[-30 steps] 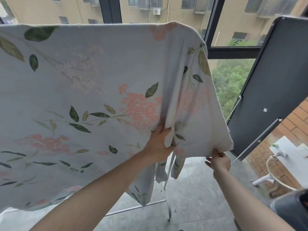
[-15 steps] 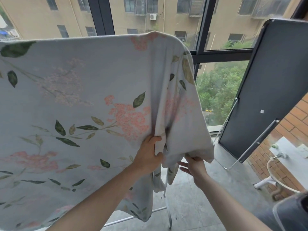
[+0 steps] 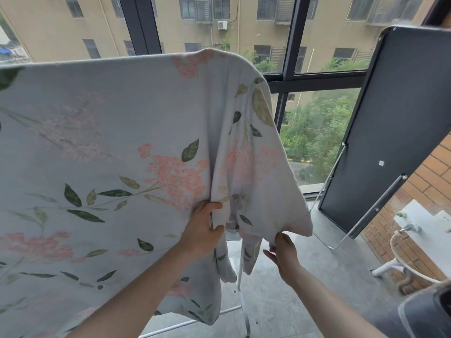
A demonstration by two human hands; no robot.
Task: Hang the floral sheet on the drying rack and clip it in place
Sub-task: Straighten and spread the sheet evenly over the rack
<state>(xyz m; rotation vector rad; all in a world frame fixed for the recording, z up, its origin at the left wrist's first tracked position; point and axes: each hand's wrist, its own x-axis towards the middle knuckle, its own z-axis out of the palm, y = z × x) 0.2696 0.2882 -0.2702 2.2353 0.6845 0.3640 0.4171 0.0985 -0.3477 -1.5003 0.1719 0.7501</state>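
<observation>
A single wide-angle head camera looks forward and slightly down from close range, the floral sheet (image 3: 127,152) filling the frame's left, both forearms reaching in from below, windows (image 3: 317,123) and grey floor (image 3: 280,296) beyond the fingers.

The white metal drying rack (image 3: 240,284) is largely hidden by the pale floral cotton sheet (image 3: 109,147) (itself cropped at the left edge).
</observation>
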